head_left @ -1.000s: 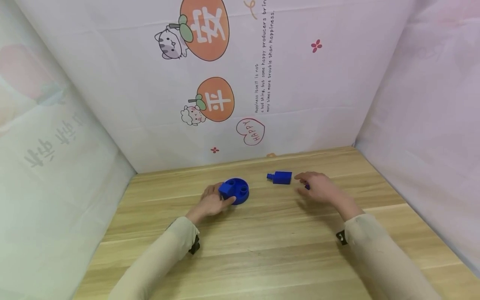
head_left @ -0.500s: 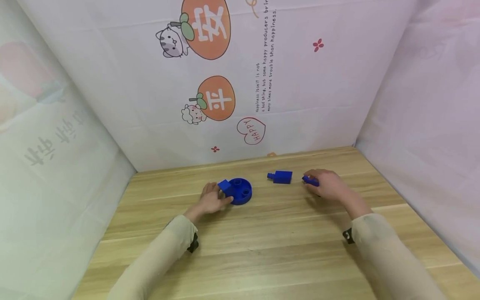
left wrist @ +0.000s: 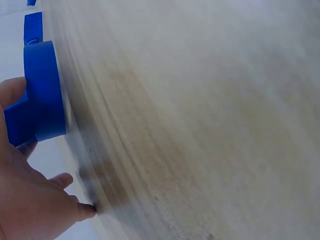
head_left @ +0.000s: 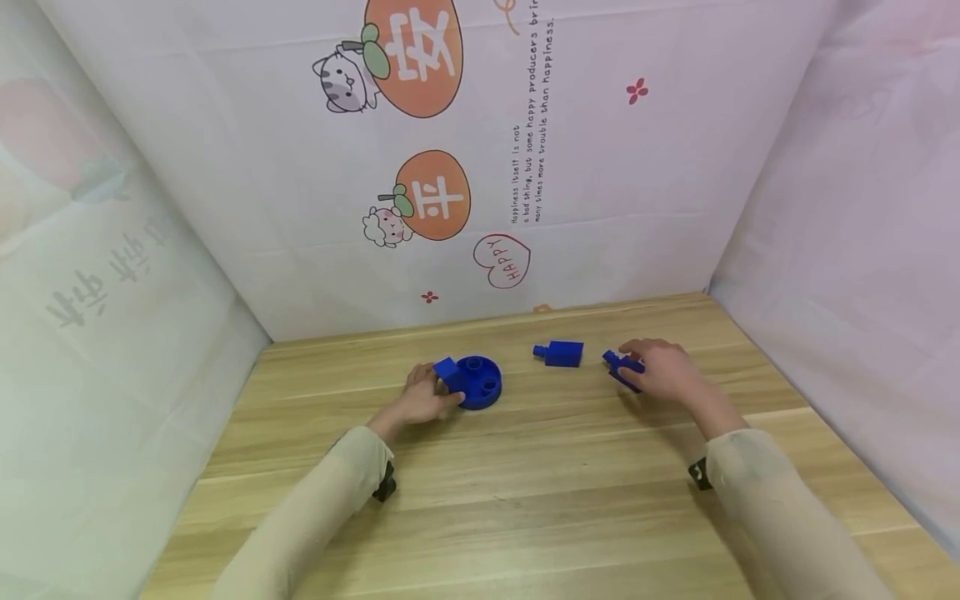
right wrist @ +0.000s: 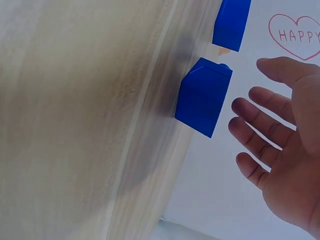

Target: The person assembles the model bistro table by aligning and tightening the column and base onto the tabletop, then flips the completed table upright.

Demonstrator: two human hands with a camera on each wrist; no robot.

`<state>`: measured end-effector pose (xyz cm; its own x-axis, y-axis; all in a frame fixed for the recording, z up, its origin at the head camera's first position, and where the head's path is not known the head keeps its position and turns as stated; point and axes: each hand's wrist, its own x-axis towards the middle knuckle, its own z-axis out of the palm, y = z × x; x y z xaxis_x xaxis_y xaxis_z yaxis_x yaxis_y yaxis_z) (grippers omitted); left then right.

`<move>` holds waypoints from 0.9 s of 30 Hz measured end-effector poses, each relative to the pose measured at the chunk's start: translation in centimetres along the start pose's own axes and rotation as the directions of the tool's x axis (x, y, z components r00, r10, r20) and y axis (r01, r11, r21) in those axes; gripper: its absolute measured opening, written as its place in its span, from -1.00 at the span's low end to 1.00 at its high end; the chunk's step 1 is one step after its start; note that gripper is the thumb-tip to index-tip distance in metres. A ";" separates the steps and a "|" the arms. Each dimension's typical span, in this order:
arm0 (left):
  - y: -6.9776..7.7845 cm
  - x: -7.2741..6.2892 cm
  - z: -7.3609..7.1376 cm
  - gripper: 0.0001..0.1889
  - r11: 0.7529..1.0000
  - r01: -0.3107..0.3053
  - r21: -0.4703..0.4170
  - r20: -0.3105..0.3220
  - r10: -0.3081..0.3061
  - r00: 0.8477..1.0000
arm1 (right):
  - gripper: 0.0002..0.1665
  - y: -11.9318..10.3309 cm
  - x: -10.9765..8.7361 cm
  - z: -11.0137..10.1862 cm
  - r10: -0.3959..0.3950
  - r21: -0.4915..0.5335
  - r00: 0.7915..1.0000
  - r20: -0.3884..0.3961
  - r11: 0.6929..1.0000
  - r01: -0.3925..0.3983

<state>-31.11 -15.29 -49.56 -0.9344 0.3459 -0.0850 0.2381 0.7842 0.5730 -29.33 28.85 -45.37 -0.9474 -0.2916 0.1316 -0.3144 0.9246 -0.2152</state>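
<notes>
My left hand [head_left: 420, 402] holds a round, shallow blue base [head_left: 487, 395] at its left side, thumb at the front. A blue block [head_left: 448, 371] stands up from the base beside those fingers. In the left wrist view the thumb lies where the block [left wrist: 19, 120] meets the base [left wrist: 47, 90]. On the right, a blue block with a narrow knobbed end [head_left: 615, 365] lies just under my right hand [head_left: 663, 368]. The right wrist view shows that hand's fingers spread and apart from the block [right wrist: 205, 97].
Another blue block with a knobbed end [head_left: 564, 354] lies on the wooden table [head_left: 510, 500] between the hands. Printed white cloth [head_left: 600, 208] rises behind the table, with more cloth at both sides.
The right hand has reached the knobbed block, shifted right and come off it, leaving the block turned and more visible. The round base has shifted slightly right in the left hand.
</notes>
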 end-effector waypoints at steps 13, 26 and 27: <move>-1.0 0.6 -0.2 -0.17 1.000 -0.009 -0.014 -0.033 0.008 0.999 | -0.29 0.8 -0.3 0.6 0.121 -0.029 0.989 0.081 0.992 -0.119; -1.1 0.6 -0.6 -0.16 0.999 -0.016 -0.051 -0.019 0.015 1.000 | -0.27 1.1 -0.6 0.5 0.216 -0.006 0.962 0.167 0.976 -0.218; -1.1 0.6 -0.6 -0.18 0.998 -0.024 -0.054 -0.029 0.022 0.999 | -0.28 1.1 -0.6 0.5 0.218 0.000 0.962 0.166 0.975 -0.222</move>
<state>-32.13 -16.24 -49.77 -0.9362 0.3480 -0.0487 0.2455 0.7470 0.6179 -29.19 29.93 -46.21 -0.9895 -0.1191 -0.0813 -0.0967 0.9663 -0.2386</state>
